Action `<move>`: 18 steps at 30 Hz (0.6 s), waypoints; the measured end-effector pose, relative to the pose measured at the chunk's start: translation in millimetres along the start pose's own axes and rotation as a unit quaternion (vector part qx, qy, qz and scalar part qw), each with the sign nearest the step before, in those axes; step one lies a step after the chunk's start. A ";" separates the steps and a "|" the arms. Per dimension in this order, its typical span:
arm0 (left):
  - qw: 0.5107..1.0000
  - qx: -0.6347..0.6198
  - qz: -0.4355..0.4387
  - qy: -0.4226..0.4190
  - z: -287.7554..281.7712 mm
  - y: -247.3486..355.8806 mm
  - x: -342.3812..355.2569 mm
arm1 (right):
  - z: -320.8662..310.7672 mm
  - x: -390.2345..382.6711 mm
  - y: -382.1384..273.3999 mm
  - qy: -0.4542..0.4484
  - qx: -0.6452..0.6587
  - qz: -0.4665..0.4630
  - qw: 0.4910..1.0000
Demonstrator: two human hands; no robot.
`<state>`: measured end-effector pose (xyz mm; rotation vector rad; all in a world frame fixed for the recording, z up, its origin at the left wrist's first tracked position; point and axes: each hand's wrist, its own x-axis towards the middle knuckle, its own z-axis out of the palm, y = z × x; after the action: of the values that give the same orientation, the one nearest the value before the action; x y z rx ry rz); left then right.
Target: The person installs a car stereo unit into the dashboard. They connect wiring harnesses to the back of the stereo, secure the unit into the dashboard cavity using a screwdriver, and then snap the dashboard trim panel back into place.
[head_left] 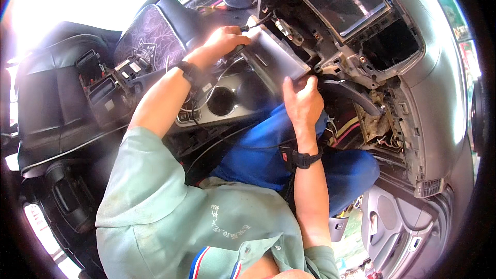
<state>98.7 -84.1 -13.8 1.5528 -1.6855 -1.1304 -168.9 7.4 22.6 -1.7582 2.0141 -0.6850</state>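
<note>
A flat, silver-grey box-shaped unit (276, 54) lies tilted at the front of the centre console, below the opened dashboard. My left hand (225, 41) is closed at its far left edge, beside a dark cable; some of those fingertips are hidden. At the near right corner, my right hand (304, 102) grips the unit, thumb and forefinger pointing up along its edge. A small connector with wires (289, 31) sits just beyond the unit. The dashboard opening (315, 46) shows bare brackets and clips.
A dark screen (341, 2) sits in the stripped dashboard, beside a square opening (390, 46). Cup holders (221, 101) and loose cables (219, 139) lie on my near side. Removed console parts (106, 93) rest by the black seat (51, 93). A door (385, 222) stands at the lower right.
</note>
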 end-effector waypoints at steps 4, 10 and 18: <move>0.999 0.009 -0.043 0.008 -1.7 5.5 0.0 | -1.7 -0.9 -4.5 -0.001 -0.041 0.001 0.999; 1.000 -0.002 0.002 0.016 3.4 1.5 1.3 | -2.9 -0.3 2.1 -0.002 -0.015 -0.005 1.000; 0.990 0.007 -0.132 0.056 -0.1 16.9 -12.7 | 1.9 -3.4 5.2 0.042 0.013 -0.043 0.998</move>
<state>92.5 -72.2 2.6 1.8536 -1.4485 -1.1385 -171.5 11.1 17.9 -1.8385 1.9830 -0.8205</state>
